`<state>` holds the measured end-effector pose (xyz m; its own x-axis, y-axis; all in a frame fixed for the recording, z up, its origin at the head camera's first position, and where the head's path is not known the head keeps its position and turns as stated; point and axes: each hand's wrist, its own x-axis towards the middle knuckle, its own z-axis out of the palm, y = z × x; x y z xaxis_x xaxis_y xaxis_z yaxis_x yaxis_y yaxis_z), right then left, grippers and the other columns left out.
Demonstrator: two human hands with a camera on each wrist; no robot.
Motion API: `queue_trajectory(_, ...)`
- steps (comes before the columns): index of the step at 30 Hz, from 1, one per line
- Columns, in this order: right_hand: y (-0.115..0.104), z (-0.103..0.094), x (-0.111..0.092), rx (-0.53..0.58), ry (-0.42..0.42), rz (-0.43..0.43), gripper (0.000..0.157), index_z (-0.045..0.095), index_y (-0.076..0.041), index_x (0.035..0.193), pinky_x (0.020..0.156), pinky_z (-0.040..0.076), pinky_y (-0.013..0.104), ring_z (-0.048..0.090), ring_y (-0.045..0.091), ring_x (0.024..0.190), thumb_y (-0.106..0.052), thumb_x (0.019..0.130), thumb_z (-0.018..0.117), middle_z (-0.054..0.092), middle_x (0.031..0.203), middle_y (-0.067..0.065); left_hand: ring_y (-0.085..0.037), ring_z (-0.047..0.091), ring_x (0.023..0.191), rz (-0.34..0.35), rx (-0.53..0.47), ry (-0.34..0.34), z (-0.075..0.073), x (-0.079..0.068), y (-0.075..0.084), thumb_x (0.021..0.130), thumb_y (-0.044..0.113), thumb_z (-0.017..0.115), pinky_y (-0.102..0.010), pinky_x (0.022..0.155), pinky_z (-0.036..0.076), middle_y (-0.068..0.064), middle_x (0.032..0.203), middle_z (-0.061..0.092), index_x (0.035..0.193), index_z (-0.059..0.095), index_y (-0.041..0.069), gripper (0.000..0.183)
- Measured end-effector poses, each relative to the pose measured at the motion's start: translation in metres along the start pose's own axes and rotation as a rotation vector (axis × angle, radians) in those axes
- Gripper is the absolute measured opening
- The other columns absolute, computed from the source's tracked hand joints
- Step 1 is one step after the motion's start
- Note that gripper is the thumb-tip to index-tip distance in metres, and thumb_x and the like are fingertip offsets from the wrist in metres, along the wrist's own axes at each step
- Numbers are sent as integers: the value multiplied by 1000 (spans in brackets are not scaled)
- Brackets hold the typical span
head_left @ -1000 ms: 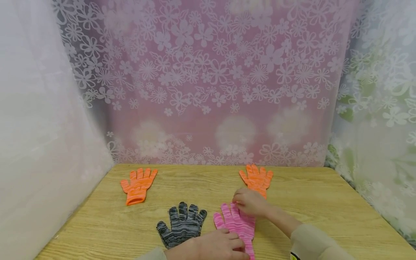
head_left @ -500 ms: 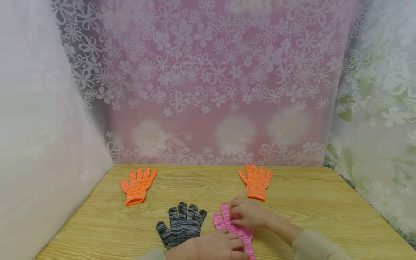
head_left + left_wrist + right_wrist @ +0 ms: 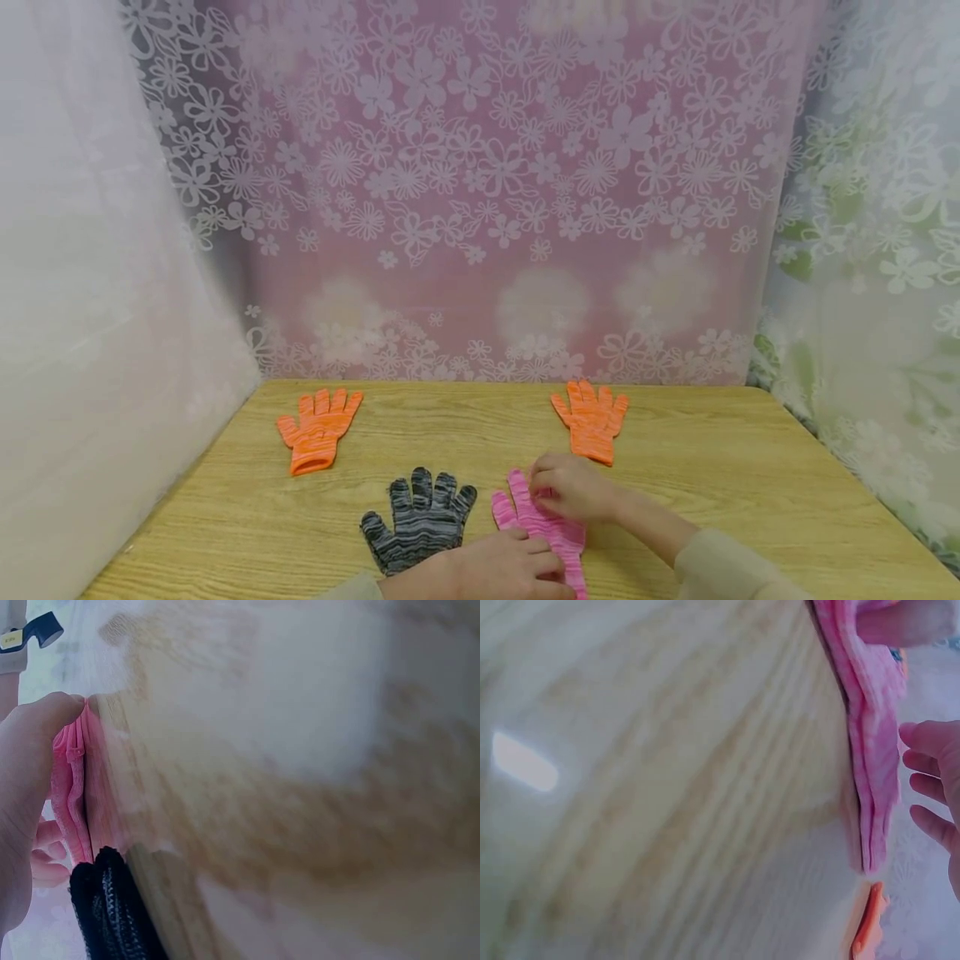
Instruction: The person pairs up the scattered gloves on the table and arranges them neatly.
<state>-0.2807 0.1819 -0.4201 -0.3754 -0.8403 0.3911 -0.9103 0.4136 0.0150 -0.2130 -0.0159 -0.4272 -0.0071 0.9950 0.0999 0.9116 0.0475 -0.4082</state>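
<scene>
"How are you gripping?"

"I'm not clenching anything. My left hand (image 3: pixel 498 567) is lying relaxed across the lower part of the pink glove (image 3: pixel 562 537), its thumb (image 3: pixel 56 711) pressing at the edge. My right hand (image 3: pixel 577 490) is bending its fingers loosely over the glove's finger end, with nothing visibly pinched between them."

"And what's lying around you?"

"Starting from the left, one orange glove (image 3: pixel 315 429) is lying toward the far side of the table (image 3: pixel 225 517). Next, a dark grey glove (image 3: pixel 427 529) is sitting just beside my left hand, partly hidden by it. The pink one is lying under both hands, and a second orange glove (image 3: pixel 594 425) is resting just beyond my right hand."

"What are you minding, to do this well?"

"I'm judging this as smoothing out. On the left I'm wanting steady, spread pressure, so the wrist end isn't sliding, and I'm watching that I'm not nudging the dark one."

"And on the right?"

"There I'm favouring light fingertips (image 3: pixel 919 763), since a hard tug would probably be dragging everything askew. The right wrist view is showing folds along the edge, so I'm thinking those are needing a gentle pat."
</scene>
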Motion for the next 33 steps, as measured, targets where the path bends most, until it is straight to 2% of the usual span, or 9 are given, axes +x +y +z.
queue_trajectory(4, 3, -4, -3, -13, -17, 109, 6, 68, -14, 80, 68, 47, 21, 56, 8, 80, -10, 76, 72, 60, 85, -7, -1, 43, 102, -3, -26, -8, 0, 0, 0, 93, 41, 46, -11, 72, 30, 12, 114, 50, 124, 56, 30, 34)
queue_trajectory(7, 6, -6, -5, -7, -29, 120, 6, 68, -14, 79, 68, 47, 21, 56, 8, 79, -10, 76, 72, 60, 83, -6, -1, 42, 103, -3, -26, -16, -1, 1, 0, 94, 41, 46, -11, 72, 30, 13, 114, 50, 124, 56, 30, 34)
queue_trajectory(11, 8, -3, -7, -10, -14, 28, 7, 68, -15, 76, 69, 46, 21, 56, 8, 77, -12, 74, 73, 60, 78, -7, -1, 42, 103, -1, -9, -25, -2, 1, 1, 94, 41, 45, -12, 72, 30, 13, 114, 50, 124, 55, 31, 34)
queue_trajectory(15, 9, 2, -7, -82, 0, -71, 7, 67, -17, 75, 72, 45, 21, 56, 8, 78, -15, 75, 74, 61, 79, -8, -1, 42, 104, -3, -24, -36, -4, 1, 0, 94, 41, 45, -12, 72, 30, 12, 115, 50, 125, 55, 30, 35)
queue_trajectory(20, 7, 5, -8, -128, 24, -99, 7, 67, -17, 76, 73, 45, 22, 56, 9, 79, -14, 75, 74, 60, 80, -7, -1, 42, 104, -1, -72, -37, -5, 1, 0, 94, 40, 46, -11, 73, 30, 12, 115, 50, 125, 55, 29, 34)
queue_trajectory(23, 5, 3, -8, -99, 19, -45, 7, 67, -16, 77, 72, 46, 22, 56, 9, 79, -12, 76, 73, 61, 81, -7, -1, 43, 104, 0, -88, -26, -5, 0, 0, 94, 40, 46, -11, 74, 30, 12, 115, 51, 125, 56, 28, 34)
queue_trajectory(27, 6, -4, -12, -58, 23, 96, 9, 68, -12, 80, 70, 48, 25, 59, 12, 81, -5, 76, 71, 63, 83, -4, -1, 44, 104, 0, -93, -6, -4, 0, 0, 94, 39, 48, -11, 75, 32, 11, 114, 51, 124, 56, 28, 33)
queue_trajectory(33, 13, -12, -20, -97, -5, 280, 8, 69, -8, 81, 71, 49, 32, 60, 18, 82, -2, 76, 69, 65, 82, -1, -1, 45, 105, -1, -137, -26, -4, 0, -1, 95, 39, 46, -12, 79, 34, 11, 116, 51, 125, 55, 27, 33)
